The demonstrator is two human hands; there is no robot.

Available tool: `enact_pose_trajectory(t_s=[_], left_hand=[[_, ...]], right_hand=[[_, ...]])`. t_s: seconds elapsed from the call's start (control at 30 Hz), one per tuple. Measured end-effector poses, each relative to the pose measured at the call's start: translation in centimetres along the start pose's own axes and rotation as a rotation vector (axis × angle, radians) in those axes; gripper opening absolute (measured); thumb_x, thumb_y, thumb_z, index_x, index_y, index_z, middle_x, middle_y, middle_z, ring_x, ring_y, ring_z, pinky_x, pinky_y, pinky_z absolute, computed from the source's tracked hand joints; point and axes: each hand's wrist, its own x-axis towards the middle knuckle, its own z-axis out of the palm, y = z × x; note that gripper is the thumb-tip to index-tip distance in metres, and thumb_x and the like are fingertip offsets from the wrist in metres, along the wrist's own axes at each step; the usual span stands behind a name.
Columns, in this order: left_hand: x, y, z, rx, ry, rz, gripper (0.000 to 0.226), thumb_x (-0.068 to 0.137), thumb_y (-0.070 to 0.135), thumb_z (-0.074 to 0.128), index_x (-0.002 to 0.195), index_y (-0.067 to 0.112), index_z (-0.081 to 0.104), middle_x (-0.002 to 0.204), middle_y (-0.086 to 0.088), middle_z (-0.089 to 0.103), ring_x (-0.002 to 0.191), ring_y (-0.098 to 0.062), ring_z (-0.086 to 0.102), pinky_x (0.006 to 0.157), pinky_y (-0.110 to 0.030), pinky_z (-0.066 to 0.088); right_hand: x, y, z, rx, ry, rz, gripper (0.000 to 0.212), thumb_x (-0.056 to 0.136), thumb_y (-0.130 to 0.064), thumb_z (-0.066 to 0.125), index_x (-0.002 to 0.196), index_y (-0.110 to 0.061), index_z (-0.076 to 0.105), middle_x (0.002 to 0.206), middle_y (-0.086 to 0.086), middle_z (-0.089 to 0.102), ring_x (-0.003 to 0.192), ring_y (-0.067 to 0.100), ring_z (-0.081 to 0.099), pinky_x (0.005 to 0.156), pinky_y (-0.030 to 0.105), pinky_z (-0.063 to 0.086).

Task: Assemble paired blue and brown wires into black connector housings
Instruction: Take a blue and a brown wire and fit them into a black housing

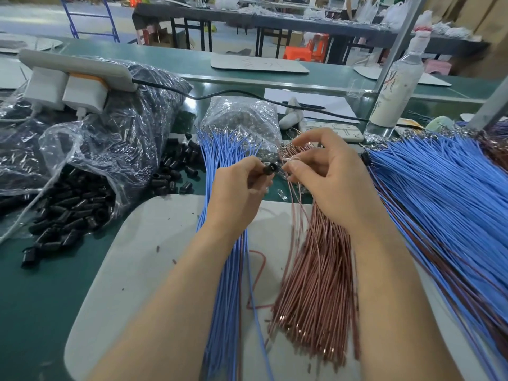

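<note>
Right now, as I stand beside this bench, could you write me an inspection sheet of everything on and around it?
Surface: green bench with a pale board under the forearms.
Job's things: blue wires and brown wires bundled on the board; loose housings spilling from a clear bag at left; mixed wire pile, blue and brown, at right.
Clutter: white bottle; bag of small parts.
Hands: left hand holds a black housing; right hand pinches a wire end beside it.
Cables: black cable from a power strip lying on the bags; white charger lead.
Surroundings: other worktables, orange stools.
</note>
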Motion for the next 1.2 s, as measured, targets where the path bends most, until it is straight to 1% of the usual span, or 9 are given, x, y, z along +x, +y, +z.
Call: enact_pose_trajectory(t_s=[0.13,0.3,0.43,0.5,0.6,0.7,0.9,1.07,1.2], left_hand=[[0.0,0.0,0.0,0.005,-0.001,0.022,0.008,0.087,0.01,0.065,0.079,0.012,0.065,0.072,0.002,0.069,0.072,-0.012,0.066,0.071,-0.025,0.053],[0.0,-0.1,0.0,0.01,0.002,0.037,0.007,0.087,0.009,0.064,0.08,0.007,0.065,0.073,-0.003,0.069,0.074,-0.02,0.067,0.075,-0.038,0.055],[0.1,-0.1,-0.2,0.01,0.05,0.006,0.012,0.088,0.011,0.064,0.076,0.014,0.061,0.068,0.004,0.068,0.071,-0.013,0.067,0.075,-0.034,0.055],[0.2,-0.1,-0.5,-0.03,0.095,-0.012,0.013,0.089,0.015,0.064,0.076,0.017,0.06,0.07,0.004,0.068,0.071,-0.012,0.068,0.074,-0.031,0.056],[0.3,0.1,-0.9,-0.111,0.135,-0.035,0.009,0.091,0.017,0.06,0.082,0.019,0.058,0.074,0.004,0.07,0.063,-0.007,0.066,0.066,-0.026,0.055],[0.3,0.4,-1.0,-0.17,0.148,-0.046,0.007,0.093,0.015,0.057,0.093,0.021,0.053,0.074,0.002,0.07,0.053,-0.006,0.06,0.064,-0.027,0.054],[0.3,0.8,-1.2,-0.215,0.157,-0.032,0.006,0.096,0.024,0.052,0.092,0.02,0.052,0.072,0.0,0.067,0.051,-0.004,0.058,0.062,-0.026,0.053],[0.2,0.9,-1.0,-0.112,0.151,-0.03,0.022,0.099,0.033,0.042,0.088,0.016,0.05,0.068,0.007,0.065,0.05,0.0,0.056,0.056,-0.016,0.048],[0.3,0.8,-1.2,0.033,0.099,0.002,0.019,0.098,0.028,0.048,0.094,0.014,0.06,0.077,0.008,0.066,0.061,-0.004,0.058,0.062,-0.018,0.046]], right_hand=[[-0.1,-0.2,0.3,-0.015,-0.008,-0.028,0.013,0.085,-0.009,0.067,0.092,-0.019,0.063,0.084,-0.007,0.068,0.077,0.003,0.065,0.076,0.014,0.052],[-0.1,-0.2,0.6,-0.04,-0.008,-0.058,0.015,0.085,-0.004,0.066,0.089,-0.018,0.066,0.081,-0.009,0.068,0.076,0.001,0.064,0.076,0.012,0.051],[0.4,0.7,0.7,-0.095,0.132,-0.069,0.011,0.085,-0.008,0.066,0.088,-0.019,0.065,0.077,-0.013,0.065,0.071,-0.003,0.062,0.072,0.008,0.048],[0.7,1.7,1.0,-0.182,0.192,-0.015,0.006,0.086,-0.014,0.066,0.088,-0.019,0.064,0.076,-0.012,0.065,0.069,-0.003,0.061,0.069,0.011,0.048],[1.0,3.3,2.2,-0.319,0.084,0.107,0.009,0.088,-0.015,0.064,0.085,-0.023,0.06,0.076,-0.01,0.061,0.069,0.001,0.058,0.064,0.015,0.046],[1.3,3.9,3.8,-0.343,-0.002,0.147,0.017,0.087,-0.008,0.058,0.085,-0.025,0.062,0.082,-0.004,0.063,0.077,0.013,0.059,0.077,0.028,0.05],[1.8,4.4,5.4,-0.464,-0.118,0.121,0.038,0.091,-0.009,0.052,0.124,-0.027,0.059,0.119,0.002,0.062,0.1,0.019,0.058,0.088,0.032,0.048],[2.0,5.1,5.5,-0.56,-0.087,0.218,0.033,0.09,0.001,0.048,0.11,-0.02,0.063,0.115,0.005,0.056,0.097,0.02,0.054,0.081,0.031,0.045],[1.9,5.1,5.1,-0.527,-0.066,0.238,0.027,0.091,-0.004,0.048,0.108,-0.018,0.064,0.117,0.007,0.053,0.101,0.023,0.054,0.089,0.032,0.044]])
